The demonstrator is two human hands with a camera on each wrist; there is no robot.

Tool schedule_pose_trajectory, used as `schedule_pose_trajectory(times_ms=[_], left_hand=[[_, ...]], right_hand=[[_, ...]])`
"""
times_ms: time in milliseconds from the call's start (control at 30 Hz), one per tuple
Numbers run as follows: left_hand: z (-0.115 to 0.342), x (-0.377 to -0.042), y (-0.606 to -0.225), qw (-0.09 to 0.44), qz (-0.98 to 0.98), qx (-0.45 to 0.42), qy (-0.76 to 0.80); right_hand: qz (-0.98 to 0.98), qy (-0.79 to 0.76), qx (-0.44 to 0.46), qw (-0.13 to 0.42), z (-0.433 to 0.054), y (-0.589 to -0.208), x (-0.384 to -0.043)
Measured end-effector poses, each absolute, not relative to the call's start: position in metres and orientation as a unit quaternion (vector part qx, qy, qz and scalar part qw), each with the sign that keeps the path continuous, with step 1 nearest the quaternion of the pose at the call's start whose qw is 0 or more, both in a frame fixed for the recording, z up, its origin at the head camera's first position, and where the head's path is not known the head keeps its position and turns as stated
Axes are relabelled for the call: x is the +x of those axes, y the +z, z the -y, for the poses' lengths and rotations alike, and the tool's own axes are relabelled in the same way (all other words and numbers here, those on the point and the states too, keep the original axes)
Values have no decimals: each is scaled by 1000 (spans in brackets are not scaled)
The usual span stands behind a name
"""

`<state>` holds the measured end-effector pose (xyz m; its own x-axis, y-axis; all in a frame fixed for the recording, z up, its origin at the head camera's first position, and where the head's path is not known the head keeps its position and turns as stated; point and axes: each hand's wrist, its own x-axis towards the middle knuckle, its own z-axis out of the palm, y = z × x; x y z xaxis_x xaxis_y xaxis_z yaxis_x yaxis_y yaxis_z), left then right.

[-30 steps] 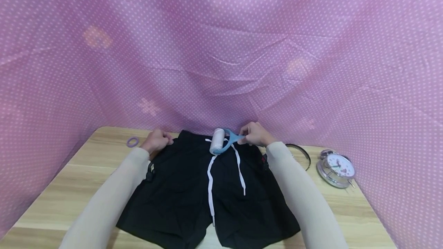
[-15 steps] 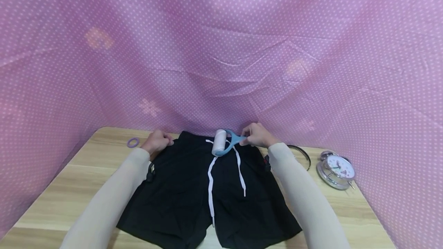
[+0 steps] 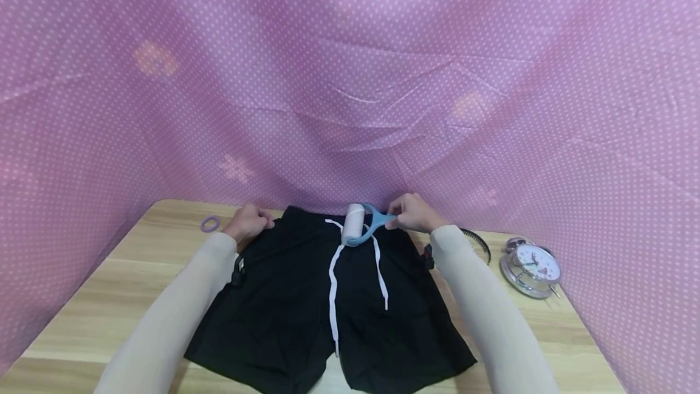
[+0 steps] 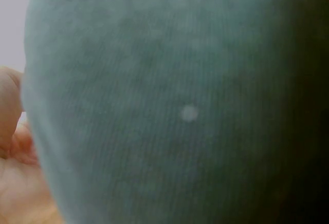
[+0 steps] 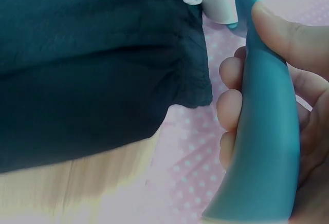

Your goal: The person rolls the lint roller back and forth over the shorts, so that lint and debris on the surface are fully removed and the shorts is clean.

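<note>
Black shorts with white drawstrings lie spread on the table, waistband at the far side. My right hand grips the blue handle of a lint roller, whose white roll sits over the waistband near the drawstring. In the right wrist view, fingers wrap the handle and the thumb lies along it. My left hand holds the left edge of the shorts by the waistband, fingers curled at the cloth. Blurred sleeve cloth fills most of the left wrist view, hiding the fingertips.
A purple ring lies left of my left hand. To the right stand a silver alarm clock and a black toothed headband, partly behind my sleeve. Pink dotted cloth hangs close behind the wooden table.
My right hand has moved slightly right, and the lint roller has slid right along the waistband with it. My left hand stays at the edge of the shorts.
</note>
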<state>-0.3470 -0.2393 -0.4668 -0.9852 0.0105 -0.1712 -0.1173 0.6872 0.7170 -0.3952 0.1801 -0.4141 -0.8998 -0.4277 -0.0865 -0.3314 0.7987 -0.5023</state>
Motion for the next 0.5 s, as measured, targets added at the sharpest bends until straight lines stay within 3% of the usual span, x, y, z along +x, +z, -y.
schedule_pose_trajectory(times_ms=[500], left_hand=[[238,-347,-467,81,-915,-30,395]], right_hand=[[-946,-245,-182,110,-205,-412,-394]])
